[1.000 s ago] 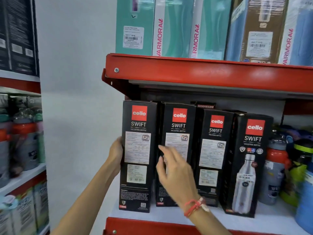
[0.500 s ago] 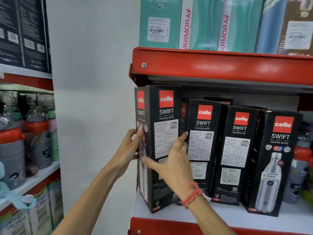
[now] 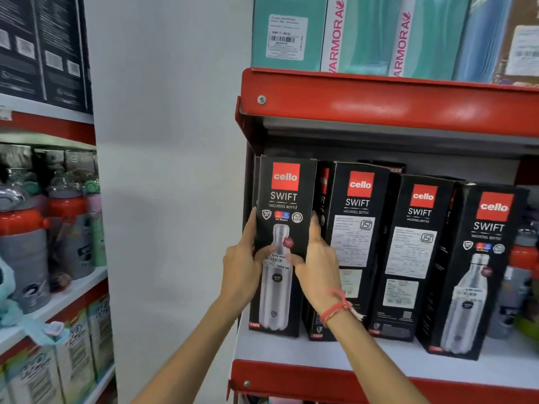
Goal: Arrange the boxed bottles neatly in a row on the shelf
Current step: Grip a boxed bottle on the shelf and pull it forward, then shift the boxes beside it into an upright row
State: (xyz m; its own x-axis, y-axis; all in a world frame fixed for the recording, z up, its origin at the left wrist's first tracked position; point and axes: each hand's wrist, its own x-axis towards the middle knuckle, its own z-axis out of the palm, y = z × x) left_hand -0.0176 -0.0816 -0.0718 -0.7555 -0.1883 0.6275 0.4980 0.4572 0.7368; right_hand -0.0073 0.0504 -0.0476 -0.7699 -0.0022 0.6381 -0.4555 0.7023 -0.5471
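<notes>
Black Cello Swift bottle boxes stand in a row on the white shelf [image 3: 388,360] with a red front lip. The leftmost box [image 3: 284,199] shows its bottle-picture face to me and stands upright at the shelf's left end. My left hand [image 3: 240,269] grips its left edge and my right hand [image 3: 316,265], with a red thread on the wrist, grips its right edge. To its right stand a second box [image 3: 360,217] and a third box [image 3: 414,258], both showing label faces. The fourth box [image 3: 481,272] shows a bottle picture.
The red shelf above [image 3: 393,106] hangs low over the box tops and carries teal boxes [image 3: 364,33]. Loose bottles [image 3: 519,287] crowd the right end of the row. A white wall [image 3: 169,199] lies left of the shelf, then another rack with red-capped bottles [image 3: 26,243].
The leftmost box has been turned from its label face to its bottle-picture face. Both hands now clasp its two side edges. The camera has moved closer and leftward.
</notes>
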